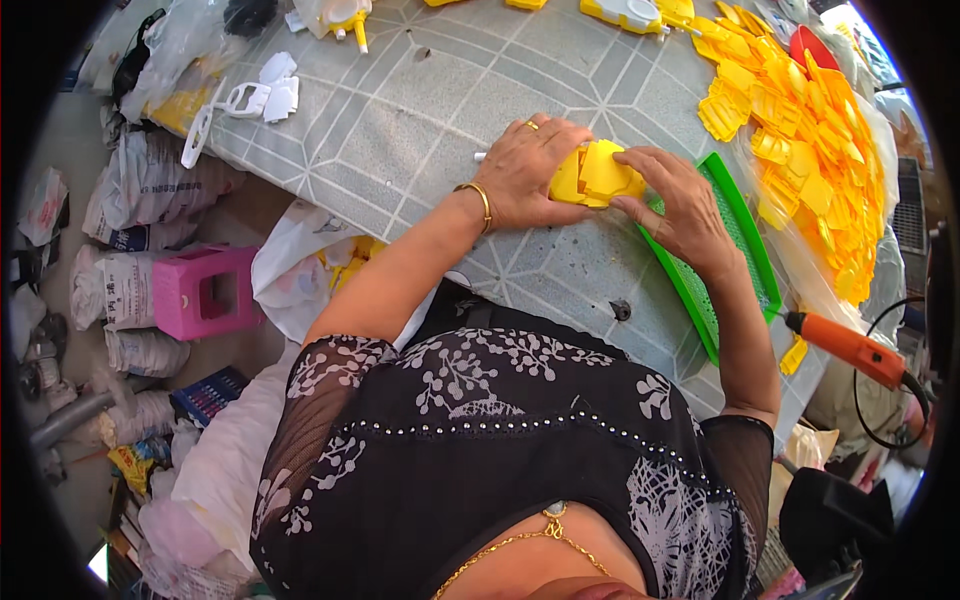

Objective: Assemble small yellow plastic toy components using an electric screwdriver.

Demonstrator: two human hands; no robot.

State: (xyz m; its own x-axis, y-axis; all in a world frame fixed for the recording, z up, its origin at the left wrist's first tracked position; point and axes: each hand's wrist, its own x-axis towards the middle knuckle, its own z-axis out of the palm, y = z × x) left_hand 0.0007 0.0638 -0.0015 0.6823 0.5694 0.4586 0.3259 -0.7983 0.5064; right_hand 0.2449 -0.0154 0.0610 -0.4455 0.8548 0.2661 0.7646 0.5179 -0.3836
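Between my two hands is a yellow plastic housing (607, 174), with a loose-looking flat yellow piece lying over its top. My left hand (525, 172) grips the housing from its left side, thumb along the near edge. A white stub sticks out past the far side of that hand. On the right side, my right hand (680, 200) pinches the housing's edge between thumb and fingers. Just under my right hand lies a green perforated tray (722, 215), partly covered by the hand and forearm.
Yellow plastic pieces (815, 170) are heaped at the right. An orange-handled corded tool (850, 350) sits at the right table edge. White plastic parts (262, 95) lie at the far left; yellow-and-white assemblies (630, 14) line the far side. A pink stool (205, 290) stands on the floor.
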